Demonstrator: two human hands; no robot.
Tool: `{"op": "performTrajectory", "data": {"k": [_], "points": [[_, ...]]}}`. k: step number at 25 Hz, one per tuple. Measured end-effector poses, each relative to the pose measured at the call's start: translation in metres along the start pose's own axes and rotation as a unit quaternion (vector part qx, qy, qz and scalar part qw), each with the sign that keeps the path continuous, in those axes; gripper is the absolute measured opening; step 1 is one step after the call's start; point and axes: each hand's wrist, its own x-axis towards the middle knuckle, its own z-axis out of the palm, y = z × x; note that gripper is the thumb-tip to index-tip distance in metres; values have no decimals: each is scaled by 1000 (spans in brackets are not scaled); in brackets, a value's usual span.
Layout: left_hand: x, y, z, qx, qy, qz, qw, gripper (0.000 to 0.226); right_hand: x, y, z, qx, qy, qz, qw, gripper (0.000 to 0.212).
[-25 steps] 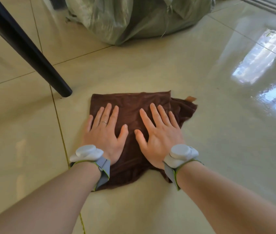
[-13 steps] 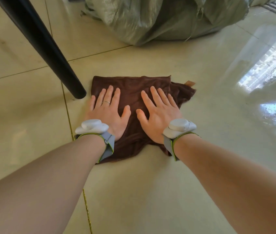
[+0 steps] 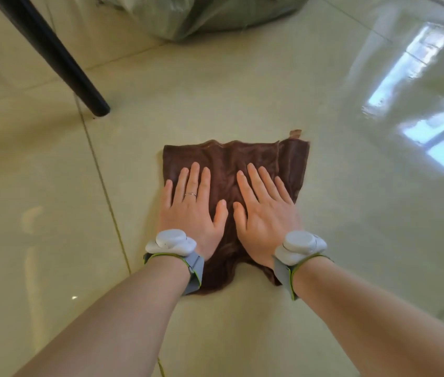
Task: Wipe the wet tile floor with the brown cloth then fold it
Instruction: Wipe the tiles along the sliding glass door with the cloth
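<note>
Brown cloth [image 3: 226, 170] lies spread flat on the glossy tile floor [image 3: 242, 91], well clear of the black leg [image 3: 52, 55] at ten o'clock, with the left hand [image 3: 192, 210] and right hand [image 3: 265, 213] pressing it side by side, fingers straight and splayed. Judging by this, wiping is the step in hand; the next stroke calls for even palm pressure toward the wet sheen at two o'clock, and folding is not yet begun.

Glossy tile floor [image 3: 242, 99]; plush cloth [image 3: 226, 170]

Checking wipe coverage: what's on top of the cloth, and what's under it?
Both hands lie flat on the cloth, left hand beside right hand, fingers straight. Floor shows all around it; the tile directly beneath is covered, so its wetness can't be seen.
</note>
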Motion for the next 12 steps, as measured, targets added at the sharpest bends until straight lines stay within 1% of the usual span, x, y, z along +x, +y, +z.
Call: {"op": "performTrajectory", "data": {"k": [3,6,9,12], "points": [[-52,68,4,-18,-9,82,996,72,-89,52,-7,-2,47,59,997,63],[-94,139,9,-26,-38,167,985,73,-170,106,-16,-25,60,117,991,62],[-105,187,18,-24,-44,199,979,73,-203,143,-23,-30,66,170,983,63],[-88,208,24,-12,-38,215,976,74,-199,165,-28,-30,60,200,978,65]]}}
